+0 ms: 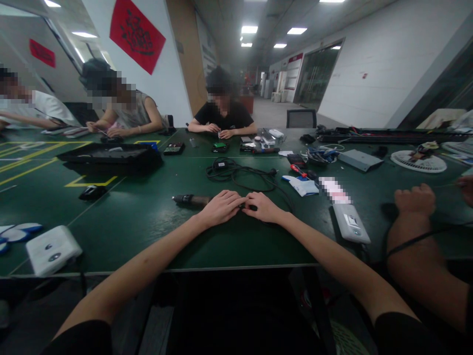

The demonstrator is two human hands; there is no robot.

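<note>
A dark corded electric drill (192,199) lies sideways on the green table in front of me, its narrow chuck end pointing left. My left hand (222,208) is wrapped over its body from above, hiding most of the middle. My right hand (263,208) closes with bent fingers on the dark rear end. The fingertips of both hands meet there, so the exact grip is partly hidden. Behind the hands a black power cord (240,172) lies in loose loops, with its plug near the right side of the coil.
White-and-blue gloves (303,186) and a red-handled screwdriver (297,170) lie right of the cord. White boxes (351,224) (53,250) stand on either side. A black tray (111,158) is at left. A co-worker's arm (416,231) reaches in at right; other people work across the table.
</note>
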